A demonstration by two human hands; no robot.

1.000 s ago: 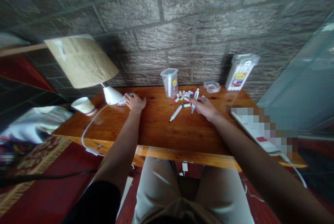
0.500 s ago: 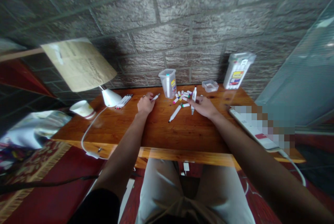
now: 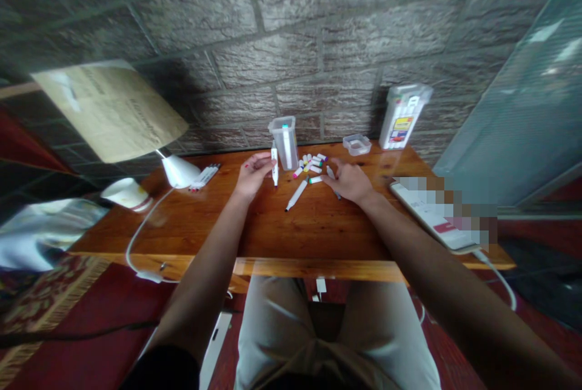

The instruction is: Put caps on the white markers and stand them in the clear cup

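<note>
My left hand (image 3: 254, 176) grips a white marker (image 3: 274, 167) between thumb and fingers. The marker is nearly upright, just left of a clear plastic marker box (image 3: 287, 150) that has a blue-ended marker (image 3: 285, 138) standing inside. Over on the right, my right hand (image 3: 352, 181) rests low at the table with index finger and thumb apart. A grey-white marker (image 3: 333, 181) lies slanted beneath it, partly covered by the thumb. By the thumb tip is a green-ended marker (image 3: 315, 180). A black-tipped white marker (image 3: 296, 195) lies in front, and several colour-ended markers (image 3: 310, 162) are bunched behind.
A clear lid (image 3: 357, 145) and a second, filled marker box (image 3: 400, 117) stand back right. A tablet-like device (image 3: 431, 214) lies at the right edge. To the left are several pens (image 3: 205, 177), a lamp (image 3: 179, 173) with its cable, and a paper cup (image 3: 127, 194).
My left hand has raised its marker from slanting low to nearly upright beside the box. The marker at my right hand has gone from upright to lying low. The view has shifted slightly right.
</note>
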